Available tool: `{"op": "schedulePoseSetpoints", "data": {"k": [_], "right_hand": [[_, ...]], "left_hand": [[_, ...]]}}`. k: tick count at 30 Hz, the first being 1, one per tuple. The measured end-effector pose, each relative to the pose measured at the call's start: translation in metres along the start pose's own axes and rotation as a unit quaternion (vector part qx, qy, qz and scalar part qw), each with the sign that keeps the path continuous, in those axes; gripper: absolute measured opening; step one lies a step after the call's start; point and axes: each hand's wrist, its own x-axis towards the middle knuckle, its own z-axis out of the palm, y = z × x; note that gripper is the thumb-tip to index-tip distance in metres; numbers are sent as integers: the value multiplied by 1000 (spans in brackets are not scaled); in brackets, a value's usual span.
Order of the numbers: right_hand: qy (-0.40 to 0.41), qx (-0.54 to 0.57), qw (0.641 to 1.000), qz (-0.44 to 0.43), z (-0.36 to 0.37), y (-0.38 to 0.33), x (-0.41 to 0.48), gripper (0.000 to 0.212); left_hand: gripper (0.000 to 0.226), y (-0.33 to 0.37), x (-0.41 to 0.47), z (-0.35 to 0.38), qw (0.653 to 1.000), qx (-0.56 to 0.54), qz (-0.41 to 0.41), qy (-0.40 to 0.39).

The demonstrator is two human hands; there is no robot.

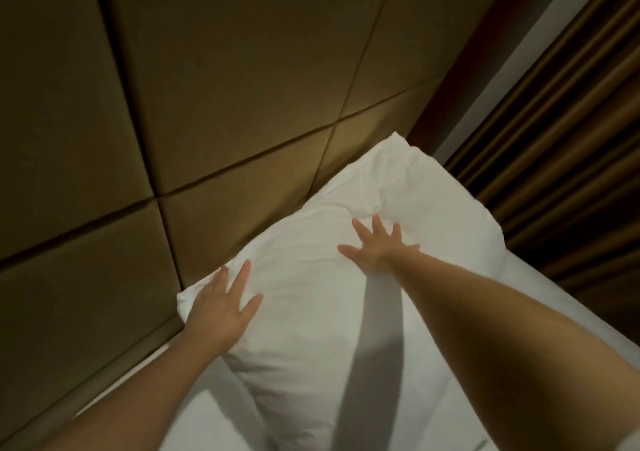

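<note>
A white pillow (311, 277) lies on a white-sheeted bed (502, 319), its far side against the padded headboard. My left hand (221, 305) rests flat on the pillow's left corner with its fingers spread. My right hand (375, 248) presses flat on the pillow's upper middle, fingers spread wide, and the cloth creases just beyond the fingertips. Both forearms reach in from the bottom of the view.
A tan padded headboard (207, 86) with stitched panels fills the left and top. Brown pleated curtains (554, 156) hang at the right, beside a pale wall strip (540, 34). More white bedding (221, 419) runs along the bottom.
</note>
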Motion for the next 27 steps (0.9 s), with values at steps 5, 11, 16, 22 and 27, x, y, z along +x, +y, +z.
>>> {"op": "schedulePoseSetpoints", "data": {"k": [5,11,16,22,27], "right_hand": [[8,20,999,-25,-18,7,-33,80],[69,16,997,-43,-33,53,-108,66],[97,53,993,27,-12,165,-190,63],[134,130,978,93,68,319,-319,61],[98,185,960,185,155,445,-406,62]], "left_hand": [[64,29,-21,-39,998,52,8,-19],[47,107,-76,-86,994,102,27,-20],[47,209,-151,-85,986,124,111,-3],[47,358,-252,-25,961,179,211,-20],[52,479,-325,49,926,220,305,-31]]}}
